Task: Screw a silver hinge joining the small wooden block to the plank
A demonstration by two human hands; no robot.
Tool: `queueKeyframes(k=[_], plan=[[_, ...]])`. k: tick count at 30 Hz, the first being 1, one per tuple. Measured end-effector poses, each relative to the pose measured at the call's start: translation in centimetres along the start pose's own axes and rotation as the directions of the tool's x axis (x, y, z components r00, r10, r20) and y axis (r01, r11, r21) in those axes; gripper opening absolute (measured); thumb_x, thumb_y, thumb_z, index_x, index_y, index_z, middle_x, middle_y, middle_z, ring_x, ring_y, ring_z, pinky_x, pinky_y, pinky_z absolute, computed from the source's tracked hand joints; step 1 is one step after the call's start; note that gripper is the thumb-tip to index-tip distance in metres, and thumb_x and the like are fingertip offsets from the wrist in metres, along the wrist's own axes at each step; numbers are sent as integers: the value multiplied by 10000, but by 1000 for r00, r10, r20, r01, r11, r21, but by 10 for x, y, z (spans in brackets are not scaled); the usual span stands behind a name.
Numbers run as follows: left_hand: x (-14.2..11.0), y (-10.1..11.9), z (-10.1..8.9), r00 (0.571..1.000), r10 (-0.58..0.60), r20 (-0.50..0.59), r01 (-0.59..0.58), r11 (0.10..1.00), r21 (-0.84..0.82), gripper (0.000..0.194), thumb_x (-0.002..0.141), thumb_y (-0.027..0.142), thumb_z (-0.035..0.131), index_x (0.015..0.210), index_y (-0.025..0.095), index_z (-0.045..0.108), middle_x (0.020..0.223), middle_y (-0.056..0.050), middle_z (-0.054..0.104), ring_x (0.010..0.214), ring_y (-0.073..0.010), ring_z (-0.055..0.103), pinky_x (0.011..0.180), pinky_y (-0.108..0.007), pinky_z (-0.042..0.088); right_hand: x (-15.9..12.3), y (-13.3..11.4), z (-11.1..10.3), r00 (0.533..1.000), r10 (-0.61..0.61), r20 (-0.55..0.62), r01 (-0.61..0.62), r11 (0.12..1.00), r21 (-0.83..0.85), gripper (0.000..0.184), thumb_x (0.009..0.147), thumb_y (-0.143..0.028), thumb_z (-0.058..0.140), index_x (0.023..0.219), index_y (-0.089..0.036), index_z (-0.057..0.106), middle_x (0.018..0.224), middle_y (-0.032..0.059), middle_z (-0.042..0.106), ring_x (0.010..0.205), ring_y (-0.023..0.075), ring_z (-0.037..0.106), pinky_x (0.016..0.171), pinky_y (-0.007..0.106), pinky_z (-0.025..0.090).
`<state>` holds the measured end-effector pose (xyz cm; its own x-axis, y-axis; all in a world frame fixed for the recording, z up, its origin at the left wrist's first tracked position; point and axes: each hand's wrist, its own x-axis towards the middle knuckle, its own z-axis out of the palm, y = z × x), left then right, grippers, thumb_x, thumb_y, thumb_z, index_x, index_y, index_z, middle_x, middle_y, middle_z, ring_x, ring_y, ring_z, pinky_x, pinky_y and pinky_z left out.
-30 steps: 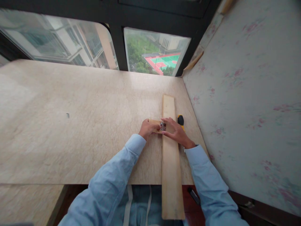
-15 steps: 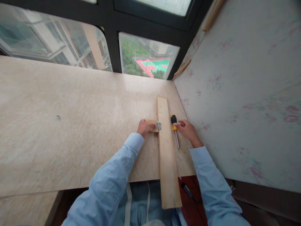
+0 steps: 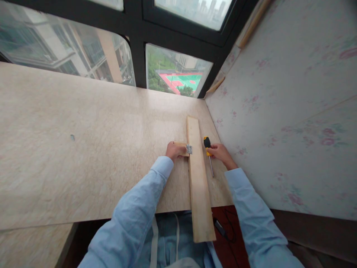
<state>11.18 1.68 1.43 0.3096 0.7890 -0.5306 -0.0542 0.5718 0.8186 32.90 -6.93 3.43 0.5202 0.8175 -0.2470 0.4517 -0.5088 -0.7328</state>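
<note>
My left hand (image 3: 175, 149) is closed around a short wooden block (image 3: 181, 144) that butts against the left side of a long wooden board (image 3: 198, 178). A metal hinge (image 3: 189, 149) lies across the joint between the two pieces, close to my left fingertips. To the right of the board is a screwdriver (image 3: 207, 145) with a black and yellow handle, its shaft pointing toward me. The fingers of my right hand (image 3: 220, 153) pinch the lower, yellow part of that handle.
A small metal piece (image 3: 72, 137) lies far left on the marble-patterned tabletop (image 3: 111, 149). The board's near end overhangs the front edge. Flowered wall covering (image 3: 279, 130) rises at the right, and a dark window frame (image 3: 178, 29) stands behind. A black cable (image 3: 220, 226) is below the edge.
My right fingers have closed in on the screwdriver handle; the raised finger has come down. My left hand stays on the block. The view has shifted slightly.
</note>
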Motion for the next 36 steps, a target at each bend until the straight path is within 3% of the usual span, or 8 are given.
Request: queueKeyframes(k=[4,6,8,11,14,18,25,36], plan=[[1,-2,1,1000,6,-13,-6,1000,-6,390,532,51,733,793,178,473,731,-3,613,681,-196,663,588,-289,531,-16,-17,-10,996,-79,-51,89,970,227,174,739,-323,614,810,-169,653,732,20,695,622,139,638,612,279,565],[1,-3,2,1000,8,-24,-9,1000,-1,381,537,58,734,794,177,479,725,-1,608,692,-202,664,588,-288,526,-23,-30,-13,980,-157,-119,196,853,483,201,709,-315,669,858,-181,659,750,4,689,639,137,639,656,302,579],[1,-3,2,999,10,-35,-10,1000,8,375,541,63,734,793,177,480,715,0,602,690,-205,660,581,-288,520,-30,-45,-13,954,-211,-212,299,717,630,248,687,-275,722,916,-194,674,773,-6,695,678,140,657,718,329,592],[-1,-3,2,999,14,-46,-13,1000,17,375,543,63,732,789,179,474,707,1,597,665,-197,645,561,-283,512,-37,-67,-9,887,-278,-367,460,588,666,261,708,-247,759,954,-227,675,828,-17,715,778,153,696,886,404,582],[-2,-3,2,998,22,-58,-21,1000,24,378,541,68,737,784,182,470,692,9,587,650,-186,632,545,-266,499,-40,-82,-2,821,-371,-433,570,524,633,276,747,-286,769,999,-253,663,915,-9,733,891,178,713,992,466,541],[-2,-3,1,997,26,-74,-23,999,36,383,534,73,750,773,187,472,674,16,577,640,-182,626,536,-259,486,-37,-89,13,788,-456,-413,610,490,623,338,785,-384,754,1078,-259,640,992,23,741,976,212,715,1006,505,532],[0,-5,0,997,42,-67,-40,999,31,383,553,67,746,799,188,478,700,18,597,633,-172,628,528,-258,488,-18,-85,39,798,-506,-327,585,520,623,396,822,-464,709,1142,-253,611,1057,54,745,997,224,720,990,506,548],[-8,0,0,995,39,-95,-33,998,61,373,557,56,759,820,170,522,710,12,621,623,-154,621,520,-246,477,-11,-81,47,778,-535,-329,603,491,628,358,853,-420,692,1165,-263,613,1050,37,752,989,220,724,963,486,568]])
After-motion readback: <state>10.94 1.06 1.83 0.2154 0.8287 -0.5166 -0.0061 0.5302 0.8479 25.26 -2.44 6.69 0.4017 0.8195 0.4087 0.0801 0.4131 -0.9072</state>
